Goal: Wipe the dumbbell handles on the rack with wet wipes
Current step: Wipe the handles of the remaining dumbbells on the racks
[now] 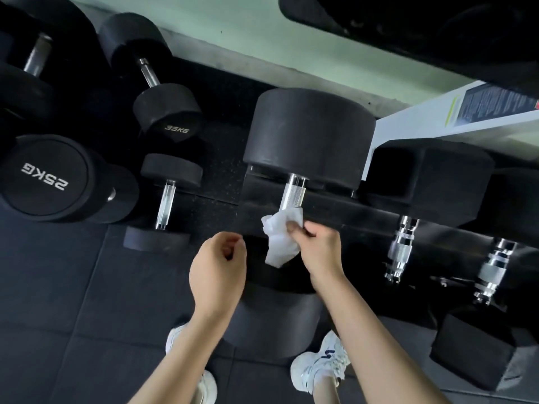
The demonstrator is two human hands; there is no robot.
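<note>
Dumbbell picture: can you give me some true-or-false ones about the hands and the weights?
1. The right hand holds a white wipe. True.
2. The left hand holds a wipe too. False: no wipe shows in it.
3. The wipe touches the silver handle of the big dumbbell. True.
4. A dumbbell on the left is marked 50KG. False: the 25KG dumbbell and the 35KG dumbbell lie there.

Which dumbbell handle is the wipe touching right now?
The knurled handle of the large round-headed dumbbell in the middle: the right hand holds the white wipe against it. Other handles are bare.
</note>
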